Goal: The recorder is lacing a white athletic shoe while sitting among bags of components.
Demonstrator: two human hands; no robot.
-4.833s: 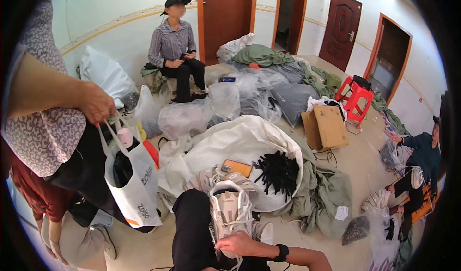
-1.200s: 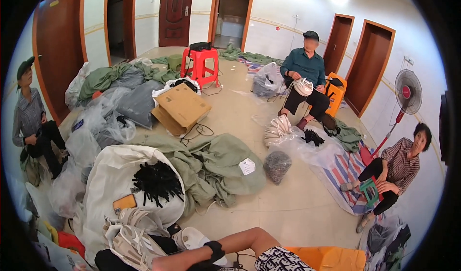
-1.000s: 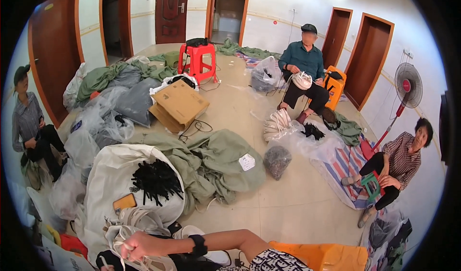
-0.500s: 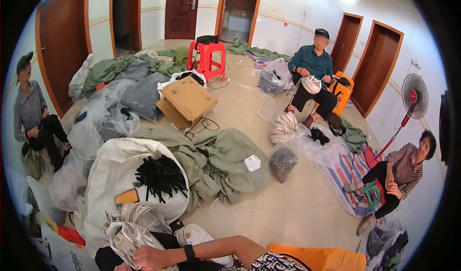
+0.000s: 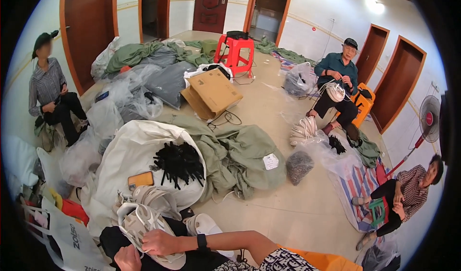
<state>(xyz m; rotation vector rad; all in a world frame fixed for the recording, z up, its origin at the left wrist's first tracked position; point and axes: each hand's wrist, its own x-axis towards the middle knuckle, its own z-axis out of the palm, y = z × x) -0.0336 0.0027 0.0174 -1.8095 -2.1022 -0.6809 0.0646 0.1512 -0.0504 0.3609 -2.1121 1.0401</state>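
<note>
Right grip (image 5: 162, 242): fingers bent at beige shoe (image 5: 143, 221), can't tell if closed on a lace. Left grip (image 5: 128, 259): fisted beside shoe, contents hidden. Shoe on black-trousered lap (image 5: 113, 238). Beyond shoe: orange phone (image 5: 140, 180) on white sack (image 5: 126, 156).

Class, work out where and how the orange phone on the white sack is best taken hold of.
Grip the orange phone by both long edges near its left end, probably from above left: it lies flat, long sides running roughly sideways, with bare white sack there; shoes crowd its near side, black strips its right.
</note>
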